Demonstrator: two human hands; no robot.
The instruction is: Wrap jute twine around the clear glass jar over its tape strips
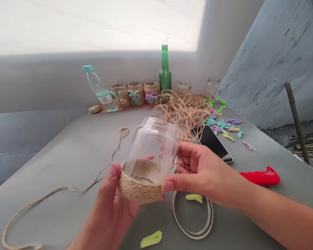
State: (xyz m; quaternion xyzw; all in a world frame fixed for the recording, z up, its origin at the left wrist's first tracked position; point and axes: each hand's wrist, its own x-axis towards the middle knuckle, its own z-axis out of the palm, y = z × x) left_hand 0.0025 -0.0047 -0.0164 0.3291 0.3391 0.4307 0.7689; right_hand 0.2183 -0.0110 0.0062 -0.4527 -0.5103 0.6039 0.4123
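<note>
A clear glass jar (pixel 153 146) is held tilted over the table, its mouth pointing up and away from me. Rows of jute twine (pixel 141 189) wrap the lower part, and the glass above is bare. My left hand (pixel 117 201) grips the base from the left, thumb against the twine. On the other side my right hand (pixel 195 170) has its thumb pressed on the wrapped edge. Its other fingers curl beside the glass, where a short bit of twine shows near them. Whether those fingers pinch that strand I cannot tell.
Behind lie a tangled twine heap (pixel 182 111), a phone (pixel 215 144) and pipe-cleaner pieces (pixel 221 125). A green bottle (pixel 165 74), a water bottle (pixel 101 92) and decorated jars (pixel 135 95) line the wall. Nearer are a tape roll (pixel 174 211) and a red-handled tool (pixel 262 177).
</note>
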